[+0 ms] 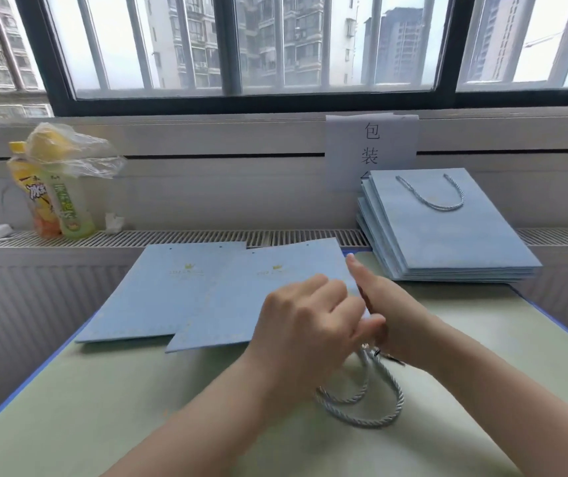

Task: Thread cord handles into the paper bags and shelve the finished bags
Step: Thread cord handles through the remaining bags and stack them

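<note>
Two flat light-blue paper bags lie overlapping on the green table; the nearer bag (262, 297) partly covers the farther one (151, 297). My left hand (305, 318) and my right hand (389, 315) meet at the nearer bag's right edge, fingers curled around the ends of silvery cord handles (368, 404). The cords hang in loops onto the table below my hands. How the fingertips lie is hidden between the two hands. A stack of bags with handles (448, 228) sits at the back right.
Two drink bottles under a plastic bag (55, 187) stand on the radiator ledge at the back left. A paper sign (370, 149) hangs on the wall under the window. The table's blue edge (551, 325) runs along the right.
</note>
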A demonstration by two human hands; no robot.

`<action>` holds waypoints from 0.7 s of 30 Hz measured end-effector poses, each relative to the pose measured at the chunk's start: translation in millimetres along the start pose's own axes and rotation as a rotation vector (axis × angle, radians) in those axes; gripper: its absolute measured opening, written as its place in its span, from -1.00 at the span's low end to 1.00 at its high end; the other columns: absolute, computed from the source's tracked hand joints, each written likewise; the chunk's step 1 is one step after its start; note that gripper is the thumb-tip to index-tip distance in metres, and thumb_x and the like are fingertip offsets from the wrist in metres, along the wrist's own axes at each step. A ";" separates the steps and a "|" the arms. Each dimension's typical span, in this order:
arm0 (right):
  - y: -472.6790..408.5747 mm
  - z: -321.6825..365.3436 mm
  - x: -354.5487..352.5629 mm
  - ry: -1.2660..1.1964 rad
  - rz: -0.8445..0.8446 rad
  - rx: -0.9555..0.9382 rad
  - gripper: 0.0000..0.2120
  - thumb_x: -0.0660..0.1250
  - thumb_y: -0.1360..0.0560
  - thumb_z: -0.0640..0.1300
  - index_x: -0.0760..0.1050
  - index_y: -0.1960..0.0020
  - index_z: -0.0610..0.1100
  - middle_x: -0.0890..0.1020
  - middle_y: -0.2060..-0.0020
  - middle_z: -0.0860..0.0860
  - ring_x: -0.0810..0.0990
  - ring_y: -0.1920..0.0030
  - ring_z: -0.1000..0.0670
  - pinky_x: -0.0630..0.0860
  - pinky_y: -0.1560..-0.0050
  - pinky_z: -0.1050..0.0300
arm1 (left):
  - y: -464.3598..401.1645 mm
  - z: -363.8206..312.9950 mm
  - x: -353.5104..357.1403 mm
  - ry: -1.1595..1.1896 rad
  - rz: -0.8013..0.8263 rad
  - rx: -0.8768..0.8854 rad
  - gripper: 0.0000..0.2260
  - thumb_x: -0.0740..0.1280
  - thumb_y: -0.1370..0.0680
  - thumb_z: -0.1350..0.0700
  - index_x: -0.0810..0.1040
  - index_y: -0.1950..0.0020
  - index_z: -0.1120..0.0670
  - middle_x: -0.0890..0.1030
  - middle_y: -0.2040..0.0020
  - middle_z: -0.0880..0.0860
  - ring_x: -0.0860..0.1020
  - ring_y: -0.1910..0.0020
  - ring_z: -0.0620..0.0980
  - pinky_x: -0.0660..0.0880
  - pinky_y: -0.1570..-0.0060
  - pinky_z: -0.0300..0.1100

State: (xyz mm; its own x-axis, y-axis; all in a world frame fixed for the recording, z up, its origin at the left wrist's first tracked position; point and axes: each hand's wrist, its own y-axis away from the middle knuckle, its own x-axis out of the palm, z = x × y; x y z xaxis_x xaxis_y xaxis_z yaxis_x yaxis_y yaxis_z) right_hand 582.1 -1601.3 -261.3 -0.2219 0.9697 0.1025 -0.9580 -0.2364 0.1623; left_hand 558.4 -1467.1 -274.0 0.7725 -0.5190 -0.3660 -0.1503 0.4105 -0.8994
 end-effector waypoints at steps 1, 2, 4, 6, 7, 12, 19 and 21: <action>1.2 -0.1 -2.2 0.015 -0.006 -0.008 -0.61 0.17 -0.59 0.10 0.37 0.29 -0.13 0.35 0.53 0.02 0.30 0.55 0.07 0.15 0.57 0.26 | 1.4 -8.0 2.4 0.031 0.011 0.057 -0.64 0.30 -0.56 -0.04 0.38 0.40 0.06 0.37 0.44 0.01 0.34 0.45 0.00 0.21 0.47 -0.17; 2.7 0.0 -4.2 0.043 -0.029 -0.039 -0.67 0.19 -0.61 0.00 0.41 0.24 -0.17 0.43 0.52 0.02 0.40 0.53 0.06 0.26 0.55 0.26 | 3.1 -13.6 4.0 0.073 0.027 0.088 -0.64 0.28 -0.57 -0.03 0.37 0.40 0.06 0.36 0.44 0.01 0.33 0.45 0.01 0.22 0.46 -0.17; 4.4 4.4 -9.2 0.073 -0.087 -0.105 -0.80 0.20 -0.61 -0.15 0.50 0.11 -0.23 0.61 0.40 -0.03 0.57 0.41 0.01 0.45 0.42 0.23 | 4.7 -14.8 5.2 0.156 0.076 0.052 -0.64 0.20 -0.61 -0.02 0.45 0.36 0.07 0.44 0.41 0.00 0.39 0.42 0.02 0.33 0.45 -0.17; 5.8 12.5 -18.5 0.097 -0.141 -0.144 -0.80 0.22 -0.58 -0.15 0.54 0.01 -0.27 0.64 0.24 -0.14 0.60 0.25 -0.12 0.50 0.25 0.11 | 5.7 -1.4 6.3 0.164 0.101 -0.126 -0.72 0.17 -0.60 0.01 0.59 0.18 0.07 0.58 0.26 -0.01 0.51 0.23 0.02 0.44 0.26 -0.10; 7.3 17.1 -23.1 0.087 -0.166 -0.144 -0.77 0.23 -0.56 -0.11 0.56 0.00 -0.26 0.64 0.20 -0.18 0.60 0.22 -0.16 0.50 0.21 0.05 | 7.2 8.8 7.5 0.122 0.091 -0.257 -0.75 0.17 -0.58 0.03 0.61 0.04 0.08 0.62 0.13 0.00 0.52 0.08 0.02 0.43 0.12 -0.06; 15.1 33.8 -39.3 0.100 -0.224 -0.179 -0.70 0.23 -0.55 -0.02 0.61 0.14 -0.20 0.68 0.35 -0.06 0.65 0.40 -0.03 0.54 0.43 0.21 | 13.9 60.2 7.8 0.102 0.132 -1.066 -0.56 0.20 -0.59 0.02 0.30 -0.44 0.14 0.39 -0.37 0.15 0.31 -0.33 0.14 0.25 -0.27 0.03; 22.2 37.5 -35.7 0.200 -0.047 -0.171 -0.59 0.18 -0.57 0.06 0.68 0.22 -0.13 0.70 0.27 -0.04 0.69 0.26 0.00 0.59 0.22 0.17 | 17.0 88.9 -2.2 1.005 -0.134 -1.727 -0.50 0.39 -0.53 0.05 0.31 -0.42 0.05 0.57 -0.18 0.16 0.63 0.03 0.13 0.58 0.18 0.00; 10.6 31.5 -42.6 0.273 -0.219 -0.264 -0.67 0.10 -0.64 -0.01 0.59 0.01 -0.14 0.57 0.41 0.05 0.52 0.48 0.14 0.44 0.41 0.30 | 15.2 87.9 -3.8 1.067 -0.087 -1.708 -0.54 0.37 -0.55 0.12 0.31 -0.41 0.04 0.62 -0.07 0.18 0.65 0.20 0.09 0.59 0.32 -0.04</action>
State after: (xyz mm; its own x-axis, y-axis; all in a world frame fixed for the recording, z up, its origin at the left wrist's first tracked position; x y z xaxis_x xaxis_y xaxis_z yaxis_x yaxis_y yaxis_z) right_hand 587.1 -1647.1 -233.0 -0.0147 0.9845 -0.1749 -0.9935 -0.0342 -0.1090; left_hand 607.4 -1392.9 -265.2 0.3008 -0.9080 0.2918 -0.9530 -0.2976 0.0564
